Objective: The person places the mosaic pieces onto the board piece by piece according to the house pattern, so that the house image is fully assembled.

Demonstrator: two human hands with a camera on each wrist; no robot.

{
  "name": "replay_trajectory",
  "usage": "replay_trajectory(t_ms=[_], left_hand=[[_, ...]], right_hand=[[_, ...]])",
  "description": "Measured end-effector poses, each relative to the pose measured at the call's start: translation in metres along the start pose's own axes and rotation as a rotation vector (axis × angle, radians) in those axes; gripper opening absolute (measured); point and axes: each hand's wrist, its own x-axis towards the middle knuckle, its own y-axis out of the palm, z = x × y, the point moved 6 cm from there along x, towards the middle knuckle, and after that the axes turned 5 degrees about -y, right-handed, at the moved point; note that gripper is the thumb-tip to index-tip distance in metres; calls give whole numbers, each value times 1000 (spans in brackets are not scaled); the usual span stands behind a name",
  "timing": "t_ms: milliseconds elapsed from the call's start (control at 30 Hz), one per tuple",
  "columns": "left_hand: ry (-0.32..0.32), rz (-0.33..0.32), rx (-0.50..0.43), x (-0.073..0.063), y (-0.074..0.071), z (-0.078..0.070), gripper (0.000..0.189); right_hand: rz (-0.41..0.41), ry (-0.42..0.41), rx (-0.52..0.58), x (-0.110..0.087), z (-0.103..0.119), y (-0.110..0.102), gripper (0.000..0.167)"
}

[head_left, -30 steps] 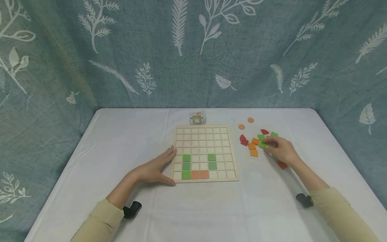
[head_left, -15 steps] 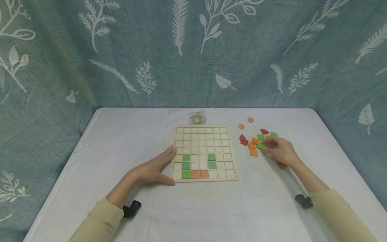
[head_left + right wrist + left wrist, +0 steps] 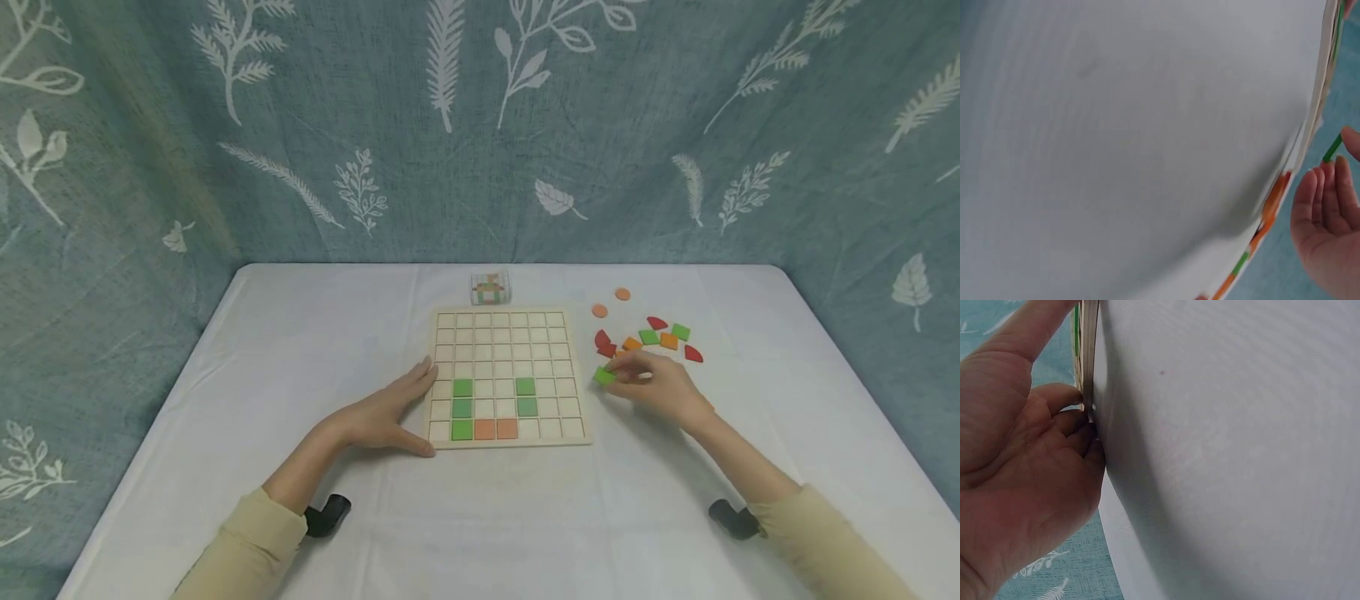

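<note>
White cloth (image 3: 330, 333) spreads broadly past the left and near edges of the grid board (image 3: 501, 353). With fingers and thumb apart, my left hand (image 3: 378, 417) touches the board's left edge. My right hand (image 3: 660, 388) pinches a green square tile (image 3: 603, 376), thin and bright, lifted and tilted just right of the board. Seated in the board are five green squares (image 3: 462, 408) and two orange squares (image 3: 485, 429); to its right lie two orange discs (image 3: 600, 311) and four red pieces (image 3: 657, 323).

No readable text or numbers appear anywhere.
</note>
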Motion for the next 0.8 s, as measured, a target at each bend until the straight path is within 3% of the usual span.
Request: replay_trajectory(t_ms=[167, 500, 633, 800], left_hand=[[1, 0, -1, 0, -1, -1, 117], [-6, 12, -11, 0, -1, -1, 117], [-11, 12, -15, 0, -1, -2, 117], [-14, 12, -11, 0, -1, -1, 118]], right_hand=[[63, -11, 43, -3, 12, 19, 27], [165, -149, 32, -5, 43, 51, 19], [216, -224, 16, -9, 55, 61, 19], [249, -381, -7, -12, 69, 71, 18]])
